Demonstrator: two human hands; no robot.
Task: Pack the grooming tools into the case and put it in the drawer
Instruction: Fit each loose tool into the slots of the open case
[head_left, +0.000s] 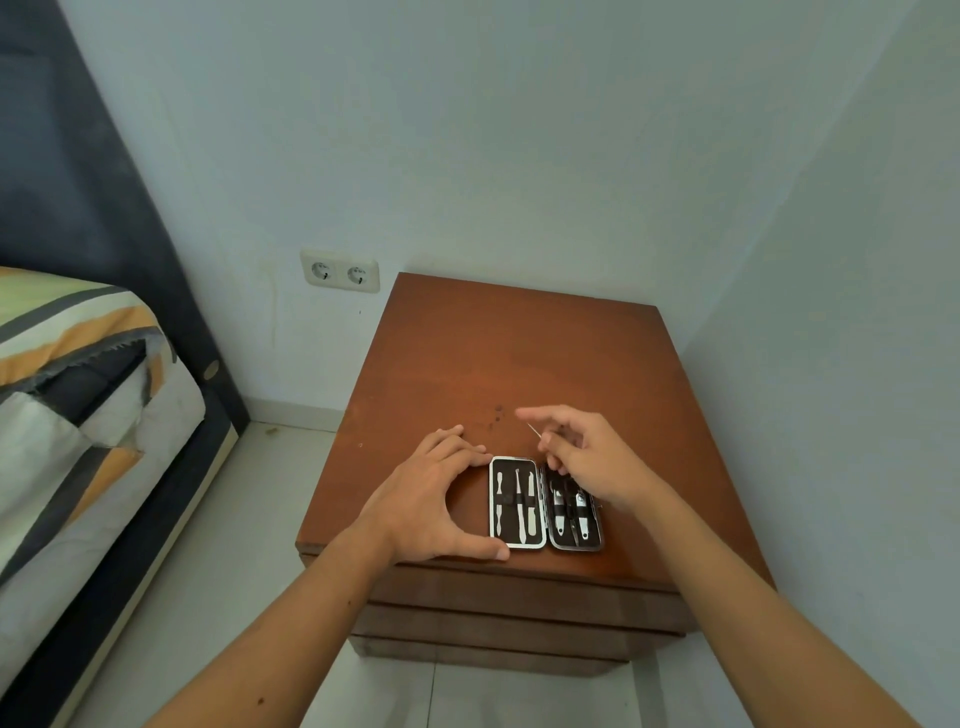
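Observation:
An open grooming case (544, 503) with a silver rim and dark lining lies flat near the front edge of a brown wooden nightstand (498, 364). Several silver tools sit in straps in both halves. My left hand (434, 501) rests on the nightstand and brackets the case's left side, thumb at its near corner, fingers at its far corner. My right hand (587, 457) hovers over the case's right half and pinches a thin silver pointed tool (535, 432) whose tip sticks out to the far left. Drawer fronts (519, 603) below the top are shut.
A bed with striped bedding (78, 405) and a dark headboard stands to the left. A double wall socket (340, 271) sits on the wall behind. The nightstand stands in the room's corner, with a wall close on the right. Light floor tiles lie between bed and nightstand.

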